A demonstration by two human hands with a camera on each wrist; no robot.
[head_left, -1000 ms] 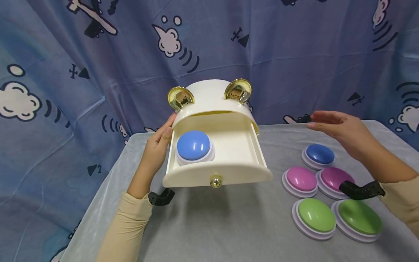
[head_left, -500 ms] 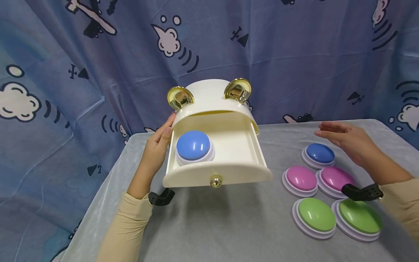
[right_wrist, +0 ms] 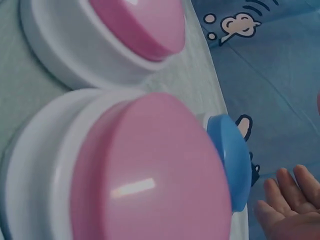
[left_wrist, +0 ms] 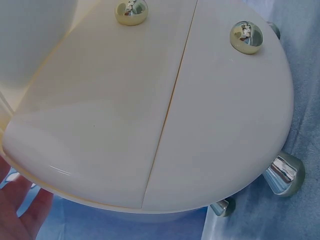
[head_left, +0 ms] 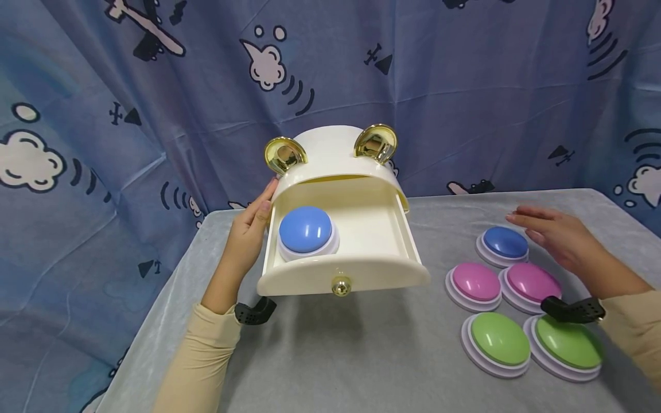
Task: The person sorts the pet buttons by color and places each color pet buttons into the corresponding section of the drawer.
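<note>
Round blue-domed plastic button (head_left: 505, 242), no long axis, on grey cloth-covered table (head_left: 408, 361); right hand (head_left: 558, 232) nearer, just beside its right, fingers extended, holding nothing. Left hand (head_left: 247, 232) well apart, fingers extended against glossy cream drawer box (head_left: 330, 144).

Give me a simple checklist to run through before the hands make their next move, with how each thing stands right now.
1. Drawer open: ok, it is pulled out of the white box.
2. Room inside: ok, one blue button sits towards the left, with bare floor beside it.
3. Box supported: ok, the left hand rests against its left side.
4. Support firm enough: cannot tell, pressure does not show.
5. Right hand free: ok, it holds nothing.
6. Second blue button, on the table, in hand: not ok, the right hand is near it but no fingers are round it.
</note>
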